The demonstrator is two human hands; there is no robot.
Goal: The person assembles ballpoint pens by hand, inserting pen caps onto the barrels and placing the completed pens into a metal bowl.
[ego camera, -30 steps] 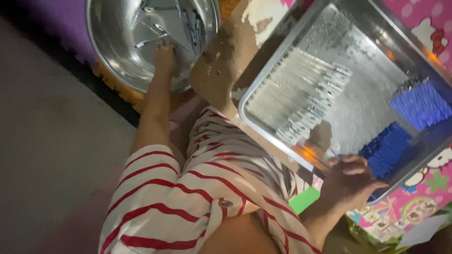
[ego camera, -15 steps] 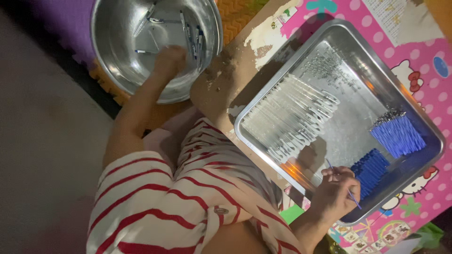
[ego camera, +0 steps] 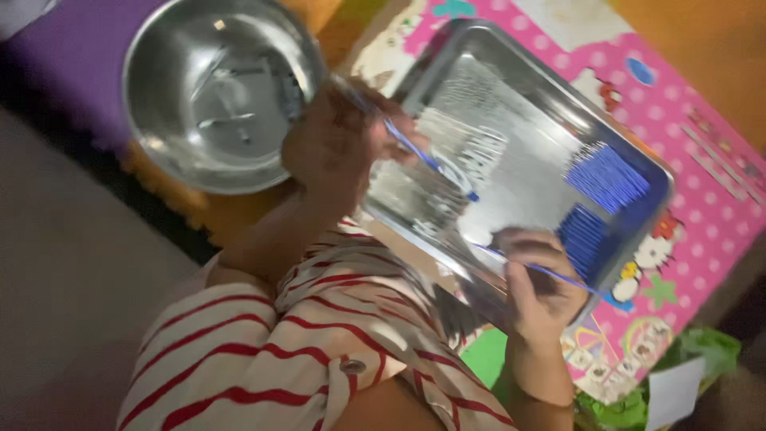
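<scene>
Right hand (ego camera: 542,283), nearest the camera, pinched shut on a thin blue stick (ego camera: 558,276) over the near rim of the metal tray (ego camera: 519,160). Left hand (ego camera: 343,144), farther up, closed on a second blue stick (ego camera: 423,153) that slants across the tray's left edge, the two hands well apart. Red-and-white striped sleeve (ego camera: 319,351) in the foreground. Inside the tray: pale silvery sticks (ego camera: 447,168) laid in rows at left, two bundles of blue sticks (ego camera: 602,179) at right. Round steel bowl (ego camera: 211,92) beyond the left hand, holding a few thin pieces. Pink patterned mat (ego camera: 694,144) beneath the tray.
</scene>
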